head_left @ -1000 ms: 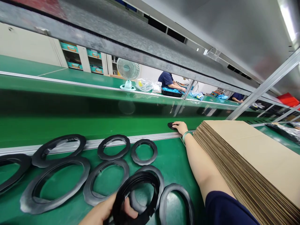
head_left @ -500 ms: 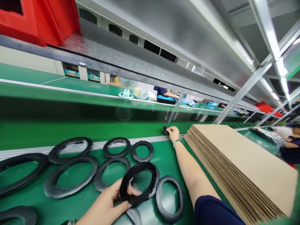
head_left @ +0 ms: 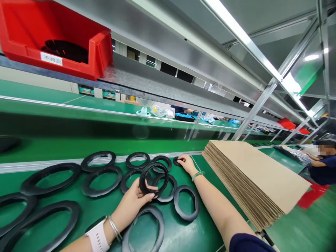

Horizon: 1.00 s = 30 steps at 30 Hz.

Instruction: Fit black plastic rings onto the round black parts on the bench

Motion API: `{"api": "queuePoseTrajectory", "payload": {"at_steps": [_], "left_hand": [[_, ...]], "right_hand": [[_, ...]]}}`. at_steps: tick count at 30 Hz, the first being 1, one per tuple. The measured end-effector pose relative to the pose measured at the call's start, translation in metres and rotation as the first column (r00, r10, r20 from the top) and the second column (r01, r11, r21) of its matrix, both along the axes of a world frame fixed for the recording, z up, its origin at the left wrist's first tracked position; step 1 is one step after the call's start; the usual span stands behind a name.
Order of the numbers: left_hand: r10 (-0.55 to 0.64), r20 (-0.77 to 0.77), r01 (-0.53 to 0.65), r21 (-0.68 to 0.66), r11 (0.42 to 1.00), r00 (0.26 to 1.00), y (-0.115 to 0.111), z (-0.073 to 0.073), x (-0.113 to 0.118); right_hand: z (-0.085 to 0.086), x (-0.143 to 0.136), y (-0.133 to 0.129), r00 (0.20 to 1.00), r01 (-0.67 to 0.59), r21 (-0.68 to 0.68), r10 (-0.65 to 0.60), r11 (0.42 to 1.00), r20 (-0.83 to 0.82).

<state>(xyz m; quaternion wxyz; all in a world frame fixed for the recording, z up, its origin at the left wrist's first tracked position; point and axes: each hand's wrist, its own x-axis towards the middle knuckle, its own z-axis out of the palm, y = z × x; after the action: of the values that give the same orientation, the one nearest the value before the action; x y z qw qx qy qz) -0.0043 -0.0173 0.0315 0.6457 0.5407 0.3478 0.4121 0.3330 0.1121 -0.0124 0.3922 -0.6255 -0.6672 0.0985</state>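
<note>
Gripping a black ring (head_left: 142,180) by its lower left side, the left hand (head_left: 136,196) has fingers reaching through the opening and the thumb beneath, so the ring is tilted up above others on the green bench (head_left: 207,213). Well apart from it, the right hand (head_left: 187,163) is closed with thumb and fingertips on a small black piece (head_left: 175,161) near the bench's far edge; whether that piece is lifted or touches the surface I cannot tell. Black rings of several sizes (head_left: 176,206) lie across the bench around and below the left hand, some overlapping in view. A pale watch strap (head_left: 99,238) and silver bangles (head_left: 114,228) circle the left wrist, and a green bangle (head_left: 197,176) the right. To the right of the right arm stands a tall stack of brown cardboard sheets (head_left: 252,169). Overhead, a red bin (head_left: 26,53) with dark pieces inside sits on a metal shelf (head_left: 147,79). Across the way, a black tray (head_left: 185,118) holds blue pieces, and at the far right is a person in dark blue (head_left: 322,170).
</note>
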Motion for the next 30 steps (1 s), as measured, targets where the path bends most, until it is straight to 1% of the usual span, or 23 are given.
{"api": "queuePoseTrajectory", "payload": {"at_steps": [4,7,10,13,15,16,18,20,22,24,26,28,30], "left_hand": [[-0.005,0.036,0.007,-0.036,0.999,0.999,0.0,0.0,0.001],[-0.004,0.071,0.01,-0.088,0.996,0.997,0.001,-0.001,0.001],[0.05,0.094,-0.036,-0.139,0.99,0.994,0.003,-0.003,0.001],[0.121,0.064,-0.109,-0.167,0.98,0.991,0.005,-0.006,-0.001],[0.135,0.015,-0.131,-0.168,0.977,0.991,0.005,-0.008,-0.002],[0.135,-0.01,-0.135,-0.165,0.977,0.991,0.004,-0.008,-0.002],[0.14,-0.049,-0.146,-0.161,0.976,0.989,0.002,-0.007,-0.002],[0.153,-0.066,-0.162,-0.169,0.972,0.986,0.0,-0.005,-0.001],[0.15,-0.065,-0.16,-0.185,0.97,0.987,-0.002,-0.003,0.001],[0.142,-0.067,-0.153,-0.188,0.97,0.988,-0.004,-0.002,0.002],[0.163,-0.079,-0.175,-0.17,0.97,0.983,-0.005,-0.002,0.002],[0.201,-0.089,-0.212,-0.147,0.966,0.976,-0.007,-0.001,0.004],[0.223,-0.092,-0.234,-0.14,0.962,0.97,-0.01,-0.001,0.005]], "right_hand": [[0.009,-0.009,0.008,1.0,-0.003,-0.032,0.003,0.999,0.018],[0.016,-0.018,0.016,1.0,0.004,-0.054,-0.003,0.999,0.03],[0.023,-0.027,0.025,1.0,0.002,-0.042,-0.001,0.999,0.017],[0.031,-0.039,0.024,0.999,-0.011,-0.011,0.01,1.0,-0.042],[0.039,-0.051,0.012,0.987,-0.068,0.054,0.076,0.996,-0.144],[0.045,-0.059,0.002,0.966,-0.122,0.116,0.145,0.986,-0.214],[0.059,-0.077,-0.023,0.897,-0.237,0.245,0.309,0.94,-0.315],[0.074,-0.098,-0.051,0.852,-0.328,0.303,0.418,0.895,-0.314],[0.084,-0.115,-0.073,0.824,-0.42,0.328,0.507,0.846,-0.254],[0.086,-0.128,-0.087,0.798,-0.503,0.349,0.58,0.791,-0.163],[0.08,-0.134,-0.093,0.782,-0.565,0.358,0.621,0.744,-0.057],[0.072,-0.138,-0.096,0.776,-0.599,0.353,0.629,0.719,0.037],[0.065,-0.139,-0.097,0.784,-0.605,0.349,0.612,0.715,0.104]]}}
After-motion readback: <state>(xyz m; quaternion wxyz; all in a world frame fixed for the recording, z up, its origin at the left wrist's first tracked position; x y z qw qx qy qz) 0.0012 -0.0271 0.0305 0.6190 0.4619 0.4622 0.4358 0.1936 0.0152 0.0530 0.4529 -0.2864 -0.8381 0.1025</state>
